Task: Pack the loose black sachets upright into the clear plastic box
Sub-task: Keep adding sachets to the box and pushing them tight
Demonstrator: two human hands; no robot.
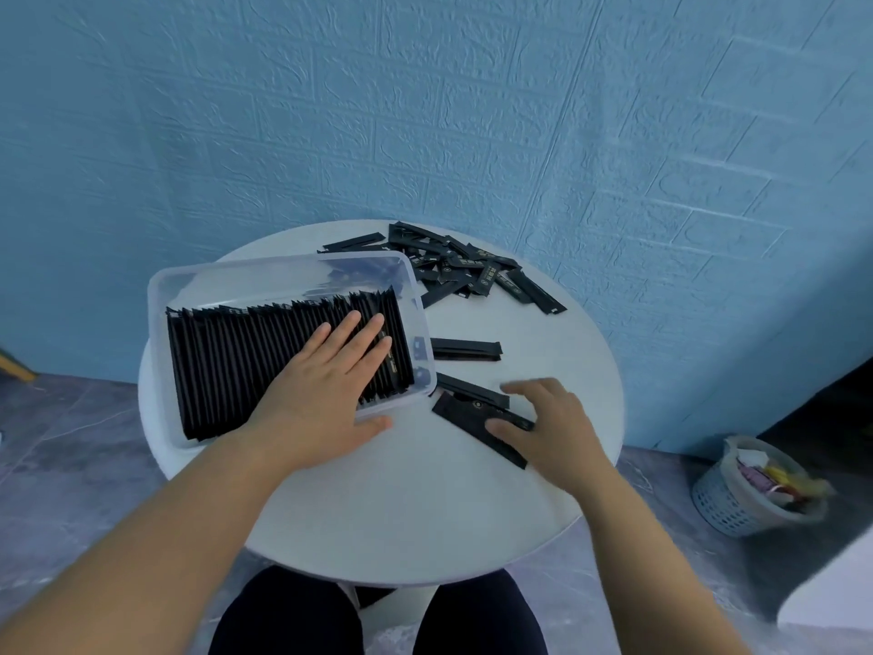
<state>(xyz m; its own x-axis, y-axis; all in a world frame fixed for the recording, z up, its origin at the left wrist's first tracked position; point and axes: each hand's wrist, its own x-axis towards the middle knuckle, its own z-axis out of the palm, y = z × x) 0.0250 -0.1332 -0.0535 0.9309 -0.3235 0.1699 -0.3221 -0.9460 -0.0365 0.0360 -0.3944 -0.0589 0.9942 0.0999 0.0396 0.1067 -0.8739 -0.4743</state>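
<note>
Black sachets (283, 366) are filling one clear plastic box (283, 271) under the left hand (321, 394), fingers (345, 330) straight. The right hand (552, 427), fingers spread, is touching one loose sachet (465, 418).

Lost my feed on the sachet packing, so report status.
Left hand flat on packed sachets in clear box. Right hand open over a loose sachet beside it. Loose pile waits behind box; nothing blocking.

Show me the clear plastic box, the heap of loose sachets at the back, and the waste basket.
clear plastic box (283, 282), head view, on its bare far wall.
heap of loose sachets (477, 269), head view, middle of the pile.
waste basket (719, 505), head view, on its perforated side wall.
</note>
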